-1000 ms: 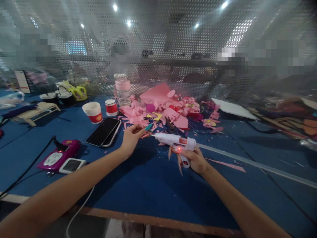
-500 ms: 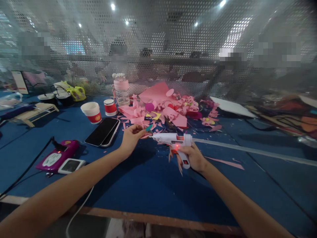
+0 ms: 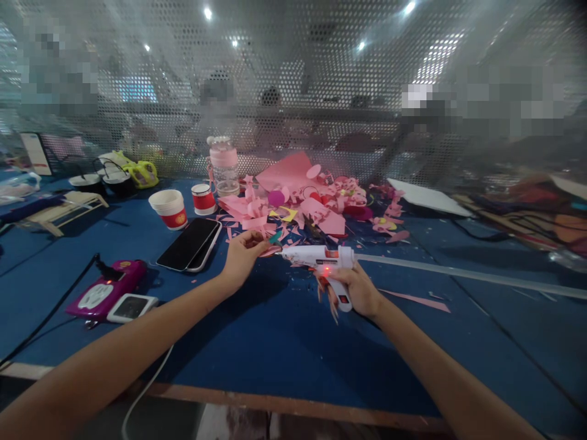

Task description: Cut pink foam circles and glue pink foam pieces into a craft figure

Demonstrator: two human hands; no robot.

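Observation:
A white glue gun (image 3: 316, 256) with a glowing red light lies in my right hand (image 3: 355, 287), whose fingers are wrapped round its handle. A long clear glue stick (image 3: 440, 269) runs out of its back to the right. My left hand (image 3: 243, 256) pinches a small teal piece (image 3: 275, 238) just left of the nozzle. A pinkish piece sits under those fingertips, partly hidden, and the nozzle tip is at or very near it. Behind both hands spreads a heap of pink paper cutouts (image 3: 293, 174) and scraps.
On the left are two stacked phones (image 3: 190, 244), paper cups (image 3: 169, 208), a red cup (image 3: 204, 199) and a purple device (image 3: 110, 290) with a cable. A clear bottle (image 3: 224, 168) stands behind. A white board (image 3: 426, 197) and a pink strip (image 3: 417, 299) lie right.

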